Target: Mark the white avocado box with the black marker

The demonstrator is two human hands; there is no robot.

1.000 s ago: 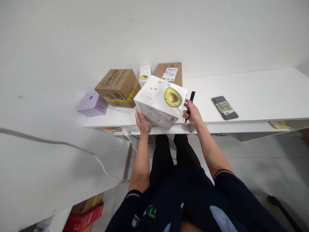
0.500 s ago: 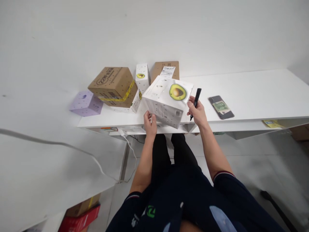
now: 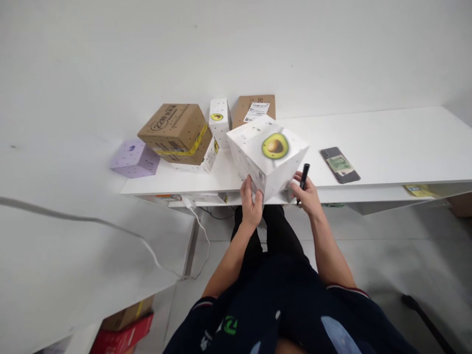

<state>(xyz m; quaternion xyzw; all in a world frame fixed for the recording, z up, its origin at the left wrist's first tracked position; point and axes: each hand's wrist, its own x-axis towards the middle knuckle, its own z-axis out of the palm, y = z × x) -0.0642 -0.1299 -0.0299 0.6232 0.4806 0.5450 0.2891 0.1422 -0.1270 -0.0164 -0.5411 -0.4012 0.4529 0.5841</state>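
A white box with an avocado picture (image 3: 267,152) stands at the front edge of the white table (image 3: 387,147), one corner turned toward me. My left hand (image 3: 251,206) grips its near lower corner. My right hand (image 3: 308,194) holds a black marker (image 3: 304,176) and touches the box's right side.
Behind the box stand a brown carton with yellow tape (image 3: 173,132), a small white avocado box (image 3: 219,118), a brown carton with a label (image 3: 254,109) and a lilac box (image 3: 134,158). A phone (image 3: 339,164) lies to the right. A white cable (image 3: 110,231) crosses the left surface.
The avocado box has turned and slid to the right, its corner now toward me. My left hand moved right along its base; my right hand dropped lower beside it.
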